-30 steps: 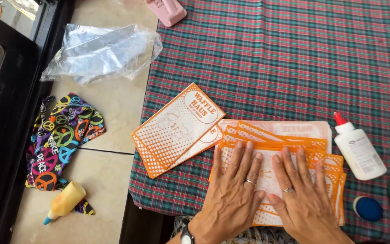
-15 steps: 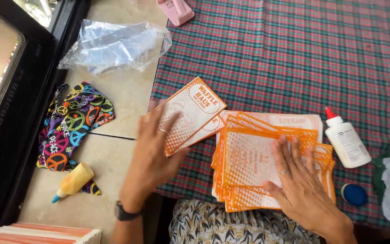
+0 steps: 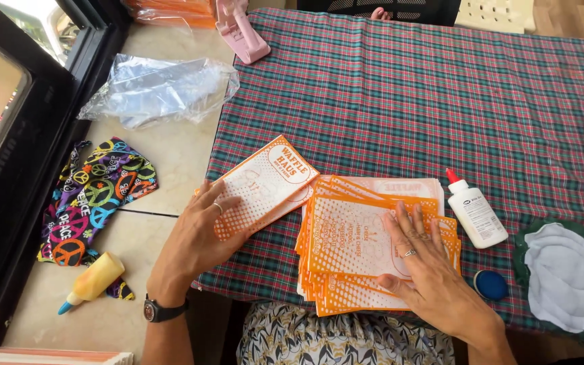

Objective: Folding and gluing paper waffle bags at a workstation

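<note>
At your nine o'clock, off the cloth, a yellow squeeze bottle with a blue tip (image 3: 93, 281) lies on the pale ledge just below a bright peace-sign patterned fabric (image 3: 96, 196), and a crumpled clear plastic bag (image 3: 157, 88) sits at eleven o'clock; leave all three where they are, well clear of your work. Your left hand (image 3: 201, 233) lies flat, fingers spread and pinching nothing, on a small pile of orange-and-white printed paper bags (image 3: 265, 182) angled toward one o'clock at the near left edge of the red-and-green plaid tablecloth (image 3: 400, 94). Keep that palm low and slide the top bag rather than lifting it, so the ones beneath do not fan out. Directly in front of you, your right hand (image 3: 420, 253) presses open and flat, fingers slightly apart, on the larger fanned stack of matching orange-and-white paper bags (image 3: 349, 236); hold it down firmly while the left hand works, and square the edges before adding to it. At your three o'clock a white glue bottle with a red cap (image 3: 474, 213) stands just beside the stack, with a small blue round lid (image 3: 490, 284) and a white cloth (image 3: 569, 277) past it; keep your right wrist from knocking the bottle.
</note>
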